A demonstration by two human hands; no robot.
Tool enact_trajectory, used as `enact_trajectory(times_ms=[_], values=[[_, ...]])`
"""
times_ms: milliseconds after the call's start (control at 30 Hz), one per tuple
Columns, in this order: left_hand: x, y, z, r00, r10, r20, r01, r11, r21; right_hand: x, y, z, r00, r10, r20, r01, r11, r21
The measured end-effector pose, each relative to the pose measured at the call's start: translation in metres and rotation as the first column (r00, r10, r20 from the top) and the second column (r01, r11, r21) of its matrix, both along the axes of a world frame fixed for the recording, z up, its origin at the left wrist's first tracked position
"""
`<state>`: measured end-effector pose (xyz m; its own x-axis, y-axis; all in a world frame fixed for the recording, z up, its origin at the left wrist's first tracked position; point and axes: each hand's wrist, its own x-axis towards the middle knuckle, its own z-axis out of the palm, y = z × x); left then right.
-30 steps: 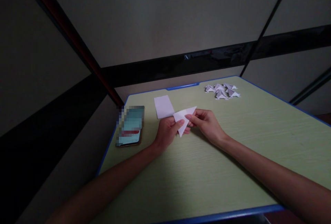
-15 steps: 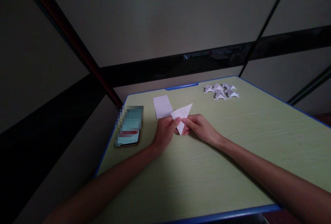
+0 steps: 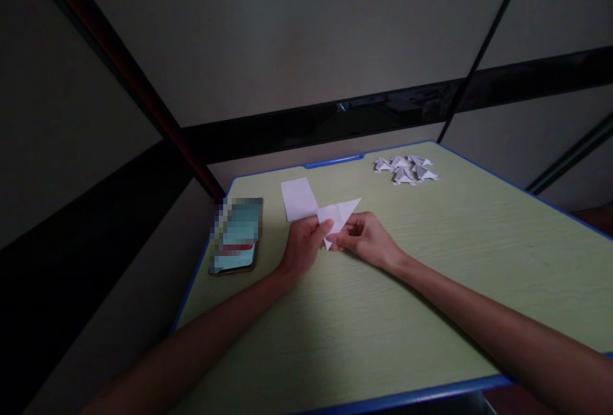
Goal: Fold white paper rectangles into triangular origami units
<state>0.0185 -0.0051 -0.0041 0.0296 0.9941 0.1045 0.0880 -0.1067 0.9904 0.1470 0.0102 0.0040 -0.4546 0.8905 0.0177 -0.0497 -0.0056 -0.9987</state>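
Observation:
A folded white piece of paper [image 3: 338, 211] with a sharp corner pointing up and right is held just above the table. My left hand [image 3: 304, 242] grips its left side, thumb on top and fingers underneath. My right hand [image 3: 366, 237] pinches the lower right edge near the bottom point, its fingers curled. The far side of the folds is hidden by the hands. Just beyond my left hand lies a flat white sheet of paper [image 3: 299, 198].
A phone [image 3: 237, 236] with a lit, partly pixelated screen lies at the left edge of the green table [image 3: 297, 338]. Several folded paper figures [image 3: 405, 169] sit together at the back right. Behind the table stands a panelled wall [image 3: 306, 38] with a dark band.
My right hand has shifted its thumb and fingers down toward the paper's lower point. The paper has turned slightly, its sharp corner now further right and lower. My left hand keeps its grip.

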Motion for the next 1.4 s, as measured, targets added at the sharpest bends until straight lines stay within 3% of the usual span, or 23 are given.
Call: enact_trajectory(times_ms=[100, 267, 400, 500, 700, 900, 1033, 1167, 1267, 1333, 1400], values=[[0.004, -0.004, 0.006, 0.999, 0.039, 0.016, -0.039, 0.999, 0.009, 0.002, -0.001, -0.001, 0.999, 0.053, -0.005, -0.053, 0.999, -0.004], [0.007, -0.007, 0.011, 0.994, -0.035, 0.107, 0.04, 0.998, -0.044, 0.003, 0.0, -0.003, 0.997, 0.055, -0.049, -0.056, 0.998, -0.007], [0.005, -0.002, 0.007, 0.982, -0.104, 0.156, 0.125, 0.984, -0.128, 0.005, 0.004, -0.003, 0.994, -0.106, -0.022, 0.108, 0.984, 0.144], [0.004, -0.001, 0.006, 0.974, -0.173, 0.145, 0.195, 0.968, -0.156, 0.006, 0.004, -0.003, 0.977, -0.203, -0.059, 0.209, 0.968, 0.138], [0.003, -0.002, 0.008, 0.968, -0.212, 0.135, 0.237, 0.951, -0.199, 0.006, 0.001, -0.001, 0.981, -0.169, -0.098, 0.178, 0.98, 0.092], [0.004, -0.003, 0.01, 0.967, -0.232, 0.104, 0.25, 0.942, -0.223, 0.007, 0.005, -0.002, 0.966, -0.23, -0.122, 0.241, 0.966, 0.09], [0.005, -0.008, 0.011, 0.958, -0.277, 0.078, 0.287, 0.931, -0.226, 0.014, 0.016, 0.005, 0.909, -0.365, -0.201, 0.376, 0.927, 0.018], [0.005, -0.013, 0.009, 0.93, -0.357, 0.089, 0.367, 0.885, -0.288, 0.042, 0.036, 0.021, 0.785, -0.545, -0.294, 0.558, 0.829, -0.044], [0.006, -0.012, 0.007, 0.948, -0.296, 0.116, 0.316, 0.916, -0.249, 0.055, 0.044, 0.024, 0.727, -0.599, -0.336, 0.618, 0.784, -0.06], [0.007, -0.009, 0.005, 0.954, -0.271, 0.127, 0.294, 0.926, -0.235, 0.048, 0.039, 0.018, 0.754, -0.568, -0.329, 0.57, 0.815, -0.101], [0.007, -0.007, 0.004, 0.956, -0.264, 0.132, 0.288, 0.93, -0.227, 0.033, 0.028, 0.01, 0.874, -0.402, -0.273, 0.403, 0.914, -0.055]])
